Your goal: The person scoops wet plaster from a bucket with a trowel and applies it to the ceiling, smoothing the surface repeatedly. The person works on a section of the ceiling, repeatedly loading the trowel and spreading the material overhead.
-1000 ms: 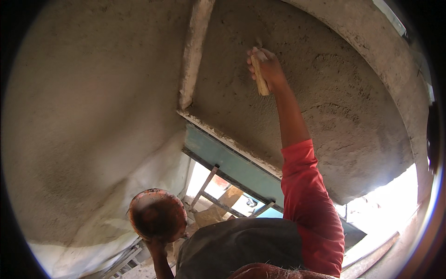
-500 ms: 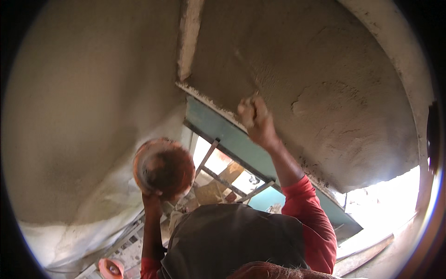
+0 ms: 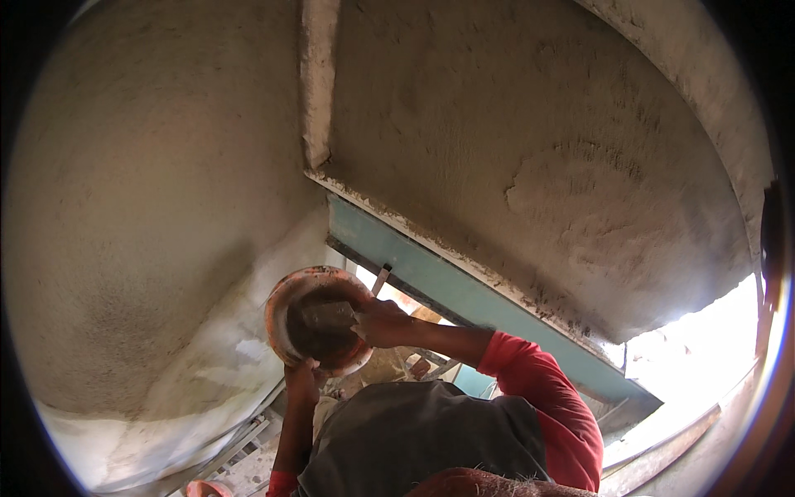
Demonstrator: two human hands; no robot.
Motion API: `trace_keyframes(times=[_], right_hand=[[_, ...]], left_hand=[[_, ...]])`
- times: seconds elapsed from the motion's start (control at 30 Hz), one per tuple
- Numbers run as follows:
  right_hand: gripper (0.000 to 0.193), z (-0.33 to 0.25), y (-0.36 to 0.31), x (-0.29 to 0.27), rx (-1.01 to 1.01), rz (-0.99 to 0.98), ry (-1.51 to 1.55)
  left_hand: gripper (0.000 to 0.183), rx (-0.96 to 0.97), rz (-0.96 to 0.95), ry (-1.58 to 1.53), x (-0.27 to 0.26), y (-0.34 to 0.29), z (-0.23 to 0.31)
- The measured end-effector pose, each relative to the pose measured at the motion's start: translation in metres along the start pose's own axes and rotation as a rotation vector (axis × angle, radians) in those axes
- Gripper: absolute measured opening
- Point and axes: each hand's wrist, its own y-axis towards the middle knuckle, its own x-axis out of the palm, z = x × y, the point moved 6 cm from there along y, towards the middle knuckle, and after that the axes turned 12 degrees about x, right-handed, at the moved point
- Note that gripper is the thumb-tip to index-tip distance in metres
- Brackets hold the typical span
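Note:
My left hand [image 3: 305,378] is closed on the near rim of an orange bowl [image 3: 279,319] smeared with grey mortar. Dark wet mortar [image 3: 315,341] lies inside it. Over the bowl's right side, my right hand [image 3: 383,323] grips a trowel, its handle hidden by the fingers. The trowel's flat grey blade [image 3: 330,316] is down in the bowl, at the mortar. Up and to the right spreads a panel of fresh grey plaster [image 3: 497,141], rough and ridged in places; neither hand touches it.
A pale raised strip [image 3: 318,83] divides the plastered panel from a grey wall [image 3: 149,199] on the left. Below the panel's edge runs a blue-green board [image 3: 414,257]. Scaffold-like bars [image 3: 383,280] show below it. An orange container [image 3: 207,489] sits low at the left.
My right hand has come down and left from the plastered panel into the bowl with the trowel. The bowl has shifted slightly right and down in view, still in my left hand.

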Motion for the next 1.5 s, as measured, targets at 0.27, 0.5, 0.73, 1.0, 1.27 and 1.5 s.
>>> trace_keyframes(times=[0.27, 0.5, 0.73, 1.0, 1.27, 1.5], right_hand=[[0.030, -0.006, 0.068, -0.264, -0.175, 0.884, -0.359], [0.021, -0.019, 0.118, -0.520, 0.197, 1.323, -0.698], [0.030, -0.026, 0.146, -0.543, 0.328, 1.284, -0.811], [0.023, -0.041, 0.132, -0.533, 0.342, 1.164, -0.894], [0.022, -0.056, 0.124, -0.528, 0.474, 1.030, -0.842], [0.030, -0.060, 0.127, -0.531, 0.489, 1.062, -0.707]], left_hand=[[0.053, -0.140, 0.193, -0.255, -0.020, -0.051, -0.014], [0.058, -0.176, 0.342, -0.254, -0.068, -0.081, -0.062], [0.061, -0.152, 0.356, -0.351, -0.093, -0.092, -0.071], [0.064, -0.136, 0.421, -0.250, -0.107, -0.079, -0.057], [0.063, -0.108, 0.374, -0.249, -0.126, -0.058, -0.083], [0.059, -0.125, 0.437, -0.280, -0.112, -0.062, -0.068]])
